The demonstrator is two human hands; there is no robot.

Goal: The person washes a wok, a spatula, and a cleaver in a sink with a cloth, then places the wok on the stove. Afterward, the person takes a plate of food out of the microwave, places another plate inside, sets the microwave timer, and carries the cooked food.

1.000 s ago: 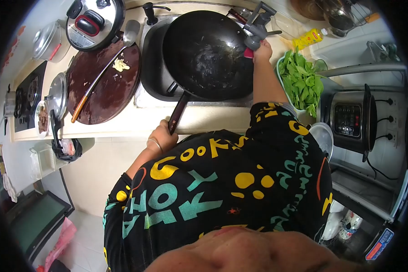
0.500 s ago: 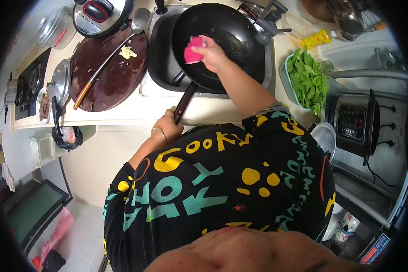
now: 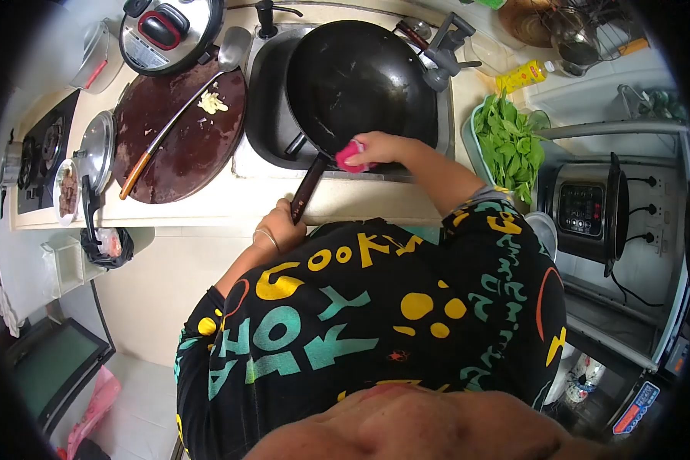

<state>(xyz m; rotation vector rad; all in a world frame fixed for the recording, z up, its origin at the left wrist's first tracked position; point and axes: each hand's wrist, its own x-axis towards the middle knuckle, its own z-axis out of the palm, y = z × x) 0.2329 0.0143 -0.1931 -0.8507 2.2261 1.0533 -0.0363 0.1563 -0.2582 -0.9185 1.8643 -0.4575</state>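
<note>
A large black wok (image 3: pixel 360 84) rests over the sink (image 3: pixel 262 100), its dark handle (image 3: pixel 308 186) pointing toward me. My left hand (image 3: pixel 280 227) is wrapped round the end of that handle. My right hand (image 3: pixel 377 150) grips a pink cloth (image 3: pixel 351 156) against the wok's near rim, just right of where the handle joins. The inside of the wok looks dark, with a few shiny spots.
Left of the sink, a round brown board (image 3: pixel 184 146) holds a long-handled spatula (image 3: pixel 161 136) and pale chopped bits (image 3: pixel 212 103). Leafy greens (image 3: pixel 507 146) fill a basket at the right, near a yellow bottle (image 3: pixel 523 76). A pressure cooker lid (image 3: pixel 165 34) lies behind the board.
My right hand first left the wok's far right edge for its inner left side, then came with the pink cloth to the near rim. My left hand stays on the handle.
</note>
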